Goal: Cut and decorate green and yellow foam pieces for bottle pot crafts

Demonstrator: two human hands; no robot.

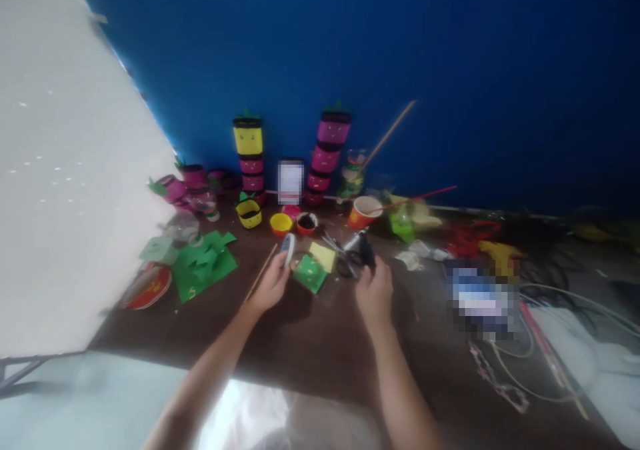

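My left hand (271,282) is closed around a small white-rimmed round piece with a bluish face (289,250), perhaps a tape roll; blur hides its exact kind. In my right hand (376,290) is a small black object (367,250), pinched upright between fingers and thumb. Between the hands lie a green paper square (311,273) and a pale yellow paper piece (323,257). Scissors (345,258) rest just left of the black object. A thin wooden stick (261,273) lies beside my left hand.
Stacked yellow and magenta faced containers (249,137) stand against the blue wall. Small paint cups (281,223) and a paper cup (364,211) sit ahead of the hands. Green paper scraps (204,263) lie left. Cables and a yellow glue gun (500,257) are at right.
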